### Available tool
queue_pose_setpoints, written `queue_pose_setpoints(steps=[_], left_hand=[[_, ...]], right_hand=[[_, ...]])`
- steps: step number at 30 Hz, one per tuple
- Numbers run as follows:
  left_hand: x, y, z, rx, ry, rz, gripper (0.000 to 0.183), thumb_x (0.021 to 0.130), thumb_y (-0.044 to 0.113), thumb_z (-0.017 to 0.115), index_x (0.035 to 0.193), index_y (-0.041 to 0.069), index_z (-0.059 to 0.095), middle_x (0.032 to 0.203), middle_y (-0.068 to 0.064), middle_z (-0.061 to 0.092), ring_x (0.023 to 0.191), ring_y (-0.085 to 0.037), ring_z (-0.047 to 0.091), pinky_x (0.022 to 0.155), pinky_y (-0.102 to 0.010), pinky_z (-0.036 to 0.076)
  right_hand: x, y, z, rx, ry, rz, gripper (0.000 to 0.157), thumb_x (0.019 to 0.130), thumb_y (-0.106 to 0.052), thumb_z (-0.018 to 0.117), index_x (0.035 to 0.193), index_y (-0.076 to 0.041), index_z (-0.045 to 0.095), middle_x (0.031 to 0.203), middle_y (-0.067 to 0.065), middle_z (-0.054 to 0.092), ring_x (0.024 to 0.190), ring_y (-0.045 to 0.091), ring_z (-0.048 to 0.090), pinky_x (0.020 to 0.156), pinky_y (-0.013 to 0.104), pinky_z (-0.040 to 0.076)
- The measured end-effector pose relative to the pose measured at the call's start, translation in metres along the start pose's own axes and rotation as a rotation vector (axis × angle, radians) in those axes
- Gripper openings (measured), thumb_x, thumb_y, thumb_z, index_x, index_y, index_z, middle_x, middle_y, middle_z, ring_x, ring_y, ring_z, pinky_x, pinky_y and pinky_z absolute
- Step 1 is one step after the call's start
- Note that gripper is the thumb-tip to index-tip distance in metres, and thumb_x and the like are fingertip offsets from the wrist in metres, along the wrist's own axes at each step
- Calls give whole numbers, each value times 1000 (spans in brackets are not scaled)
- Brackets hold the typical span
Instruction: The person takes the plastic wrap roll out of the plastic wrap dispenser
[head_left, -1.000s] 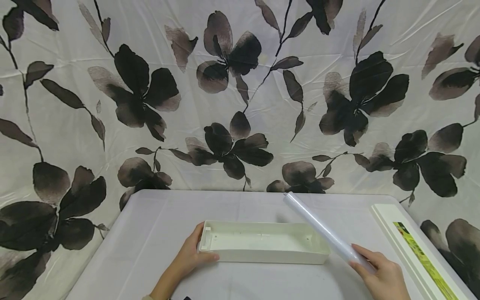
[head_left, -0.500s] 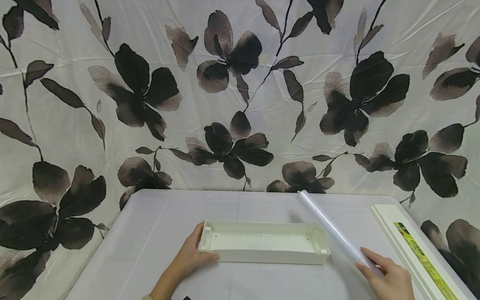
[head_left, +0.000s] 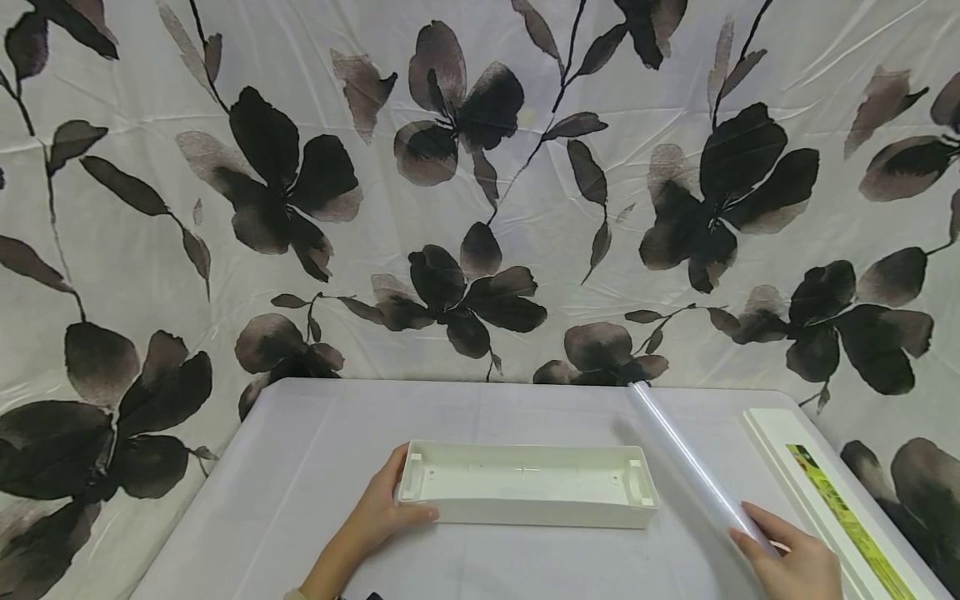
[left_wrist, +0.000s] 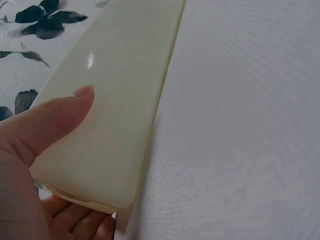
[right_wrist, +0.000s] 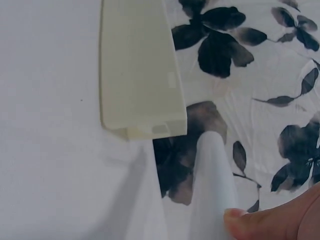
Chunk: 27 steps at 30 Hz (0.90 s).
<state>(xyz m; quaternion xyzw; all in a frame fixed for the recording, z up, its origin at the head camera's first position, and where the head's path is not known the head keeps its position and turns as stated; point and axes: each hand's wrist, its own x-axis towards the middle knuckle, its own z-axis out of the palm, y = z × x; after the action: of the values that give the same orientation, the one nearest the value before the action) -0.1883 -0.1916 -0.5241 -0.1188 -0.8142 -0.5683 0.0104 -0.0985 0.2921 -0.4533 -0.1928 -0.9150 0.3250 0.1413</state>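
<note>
A long cream plastic box (head_left: 540, 512), open at the top, sits on the white table. My left hand (head_left: 384, 502) grips its left end; in the left wrist view the thumb lies on the long side wall (left_wrist: 117, 115) and the fingers curl round the end. My right hand (head_left: 797, 557) holds the near end of a clear, shiny roll that looks like plastic film (head_left: 693, 467). The roll slants away to the upper left, apart from the box's right end. In the right wrist view, the thumb presses the roll (right_wrist: 212, 190); the other fingers are hidden.
A long white lid-like piece (head_left: 776, 446) with a yellow-green label (head_left: 847, 517) lies along the table's right edge, beside my right hand. Behind the white table (head_left: 300, 467) hangs a cloth with dark flowers (head_left: 450, 292).
My right hand has moved right with the roll, whose far end has swung clear of the box's right end. The left hand and the box have stayed put.
</note>
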Motion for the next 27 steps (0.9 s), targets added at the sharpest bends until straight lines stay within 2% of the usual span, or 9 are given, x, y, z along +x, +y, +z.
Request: queue_pose_setpoints(steps=[3,9,15,18,27], left_hand=[[0,0,0,2,2,-6,101,63,24,89,148,10,38,141,-10,55,132,-33,48,109,-66,25],[1,0,0,3,0,-4,101,63,24,89,148,10,38,141,-10,54,132,-33,48,109,-64,26],[1,-1,0,13,10,-13,100,63,25,90,148,11,38,140,-9,55,131,-31,48,110,-62,26],[1,0,0,12,12,-16,101,63,25,90,148,11,38,140,-10,55,131,-32,48,110,-63,26],[1,-1,1,20,12,-17,100,64,25,90,148,10,38,141,-9,54,132,-32,48,110,-62,26]], right_hand=[[2,5,-2,-12,-8,3,49,75,-10,84,118,8,67,101,26,71,72,13,62,53,18,44],[8,15,-4,-54,-26,45,52,75,-13,84,118,10,65,101,29,69,78,28,66,56,26,45],[14,23,-7,-66,-28,126,56,76,-15,84,120,12,62,98,30,68,78,33,66,56,29,42],[15,25,-9,-67,-30,153,56,76,-14,83,120,13,61,99,30,68,83,38,66,59,30,42],[17,32,-7,-68,-43,215,55,78,-10,80,120,17,57,106,33,65,94,47,62,77,55,47]])
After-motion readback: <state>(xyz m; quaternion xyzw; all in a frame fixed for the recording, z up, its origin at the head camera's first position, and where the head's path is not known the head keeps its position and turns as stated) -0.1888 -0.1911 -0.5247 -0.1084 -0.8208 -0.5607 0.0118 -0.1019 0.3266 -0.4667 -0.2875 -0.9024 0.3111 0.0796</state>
